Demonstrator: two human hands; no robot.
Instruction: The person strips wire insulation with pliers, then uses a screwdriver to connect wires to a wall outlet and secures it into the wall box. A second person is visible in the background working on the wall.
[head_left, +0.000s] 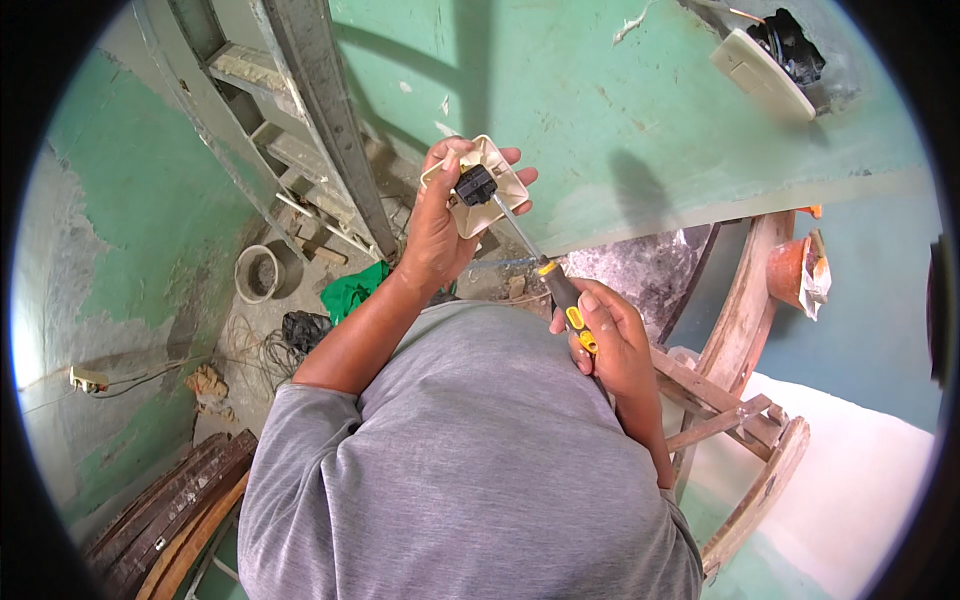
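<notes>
- Presently, the cream plate (508,182) is held up in front of the person's chest, hollow back facing the viewer, with a black module (476,185) at its middle.
- Handling, as judged: plate light and fairly stiff, probably plastic; smooth faces may slip, and the thin rim could crack under hard pressure. Module looks compact and rigid.
- Recommended hold: by opposite edges of the plate, or with fingers spread behind it for backing, clear of the screwdriver (547,269) tip.
- Left hand (438,235): grip closed on the plate, only as wide as the piece requires; thumb at the near left side, fingers passing behind and showing beyond the right edge.
- Right hand (615,335): grip wrapped round the screwdriver's black-and-yellow handle, shaft slanting up and left. Tip reaches the module's right side; whether it is seated in a screw cannot be told.
- Surroundings: metal ladder (330,120) and bucket (262,273) to the left; pale wall fitting (745,72) at upper right, beside a wall opening (790,50).
</notes>
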